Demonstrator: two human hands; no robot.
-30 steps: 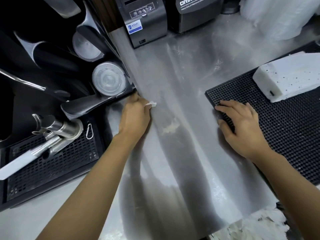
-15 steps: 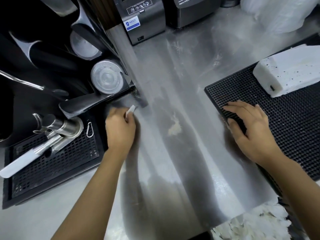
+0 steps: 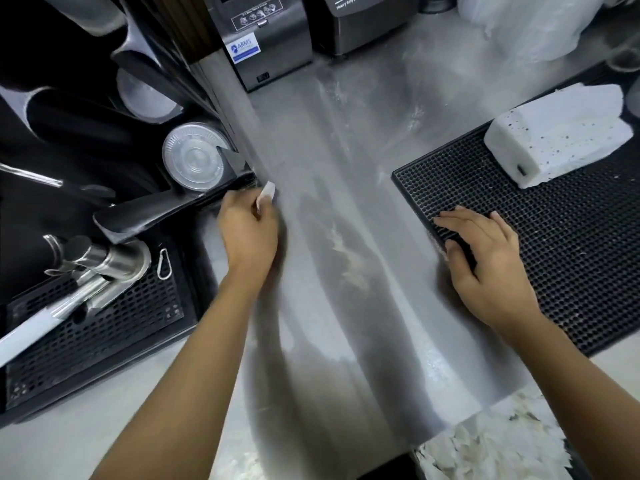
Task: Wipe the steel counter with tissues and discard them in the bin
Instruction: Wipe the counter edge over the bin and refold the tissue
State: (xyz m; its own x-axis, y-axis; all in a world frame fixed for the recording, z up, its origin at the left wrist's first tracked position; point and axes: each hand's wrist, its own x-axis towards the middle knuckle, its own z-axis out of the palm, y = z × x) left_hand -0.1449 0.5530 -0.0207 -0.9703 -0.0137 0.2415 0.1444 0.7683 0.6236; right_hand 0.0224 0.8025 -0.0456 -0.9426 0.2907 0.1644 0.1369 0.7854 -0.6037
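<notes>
The steel counter (image 3: 346,140) runs from front to back, with a pale smear (image 3: 346,258) near its middle. My left hand (image 3: 247,233) grips a small white tissue (image 3: 266,192) against the counter beside the black lid holder's corner. Only the tissue's tip shows past my fingers. My right hand (image 3: 485,265) rests flat with straight fingers on the near-left corner of the black rubber mat (image 3: 571,244). Crumpled white tissues fill the bin (image 3: 491,448) below the counter's front edge at the lower right.
A black holder with clear plastic lids (image 3: 194,157) stands at the left, above a perforated drip tray (image 3: 97,323) carrying steel tools (image 3: 100,268). Two machines (image 3: 266,36) stand at the back. A white speckled tissue pack (image 3: 557,133) lies on the mat, near plastic bags (image 3: 526,26).
My left hand slid the tissue back and left along the counter, then forward again toward the holder's corner. My right hand stayed on the mat's corner.
</notes>
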